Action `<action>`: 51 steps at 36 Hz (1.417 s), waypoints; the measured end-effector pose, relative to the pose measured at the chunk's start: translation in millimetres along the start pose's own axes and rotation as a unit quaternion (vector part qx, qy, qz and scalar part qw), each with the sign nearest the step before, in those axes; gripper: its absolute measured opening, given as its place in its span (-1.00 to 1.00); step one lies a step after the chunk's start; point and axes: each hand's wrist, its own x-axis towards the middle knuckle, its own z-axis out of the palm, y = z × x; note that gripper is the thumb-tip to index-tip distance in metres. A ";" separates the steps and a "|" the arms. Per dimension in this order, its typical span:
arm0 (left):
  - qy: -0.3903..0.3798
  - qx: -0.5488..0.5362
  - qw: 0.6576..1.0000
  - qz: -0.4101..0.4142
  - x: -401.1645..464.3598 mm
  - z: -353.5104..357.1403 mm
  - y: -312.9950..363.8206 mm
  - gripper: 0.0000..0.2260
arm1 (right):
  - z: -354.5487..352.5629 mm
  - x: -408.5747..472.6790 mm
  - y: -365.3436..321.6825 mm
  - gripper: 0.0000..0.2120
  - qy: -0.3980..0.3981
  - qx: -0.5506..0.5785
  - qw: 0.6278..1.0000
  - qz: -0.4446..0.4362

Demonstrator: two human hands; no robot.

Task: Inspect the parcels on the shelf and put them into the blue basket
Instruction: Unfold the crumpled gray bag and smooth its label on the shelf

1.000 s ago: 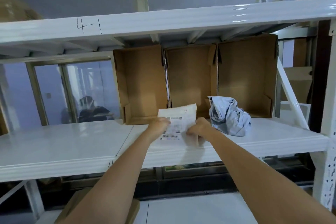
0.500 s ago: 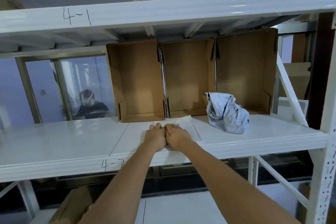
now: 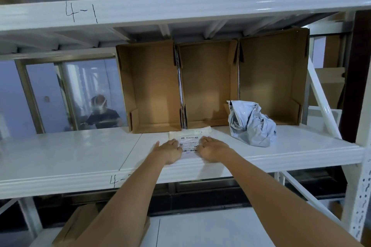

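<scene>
Fingers (image 3: 176,145) of both hands flank the flat parcel (image 3: 189,138).

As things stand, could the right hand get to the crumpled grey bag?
Probably yes: the right hand rests on the flat parcel, and only bare shelf lies between it and the grey bag.

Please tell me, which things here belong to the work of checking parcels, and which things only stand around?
Part of the job:
- flat white parcel, lying on the shelf, with left hand and right hand resting at its sides
- crumpled grey bag parcel, untouched

Just standing about:
- three empty cardboard boxes at the back
- brown carton below

The blue basket is not in view.
</scene>
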 end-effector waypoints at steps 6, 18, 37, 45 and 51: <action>0.111 0.032 0.993 -0.010 -2.5 -11.3 11.8 -0.66 | -23.2 -9.6 -10.9 -0.49 0.066 -0.045 0.997 0.005; 0.090 -0.064 0.993 0.037 33.6 -6.4 33.4 -0.58 | -16.4 24.6 -30.2 -0.54 0.169 -0.009 0.985 -0.046; 0.007 -0.052 0.998 -0.045 58.4 4.1 26.5 -0.49 | 5.8 47.2 -2.5 -0.32 0.042 0.022 0.997 0.056; 0.068 -0.073 0.987 -0.129 53.8 7.7 14.1 -0.43 | 4.8 44.7 -0.7 -0.32 0.030 0.005 0.995 0.094; 0.049 -0.017 0.996 -0.078 49.2 10.4 10.5 -0.42 | 5.4 43.1 -2.6 -0.34 0.042 -0.002 0.994 0.098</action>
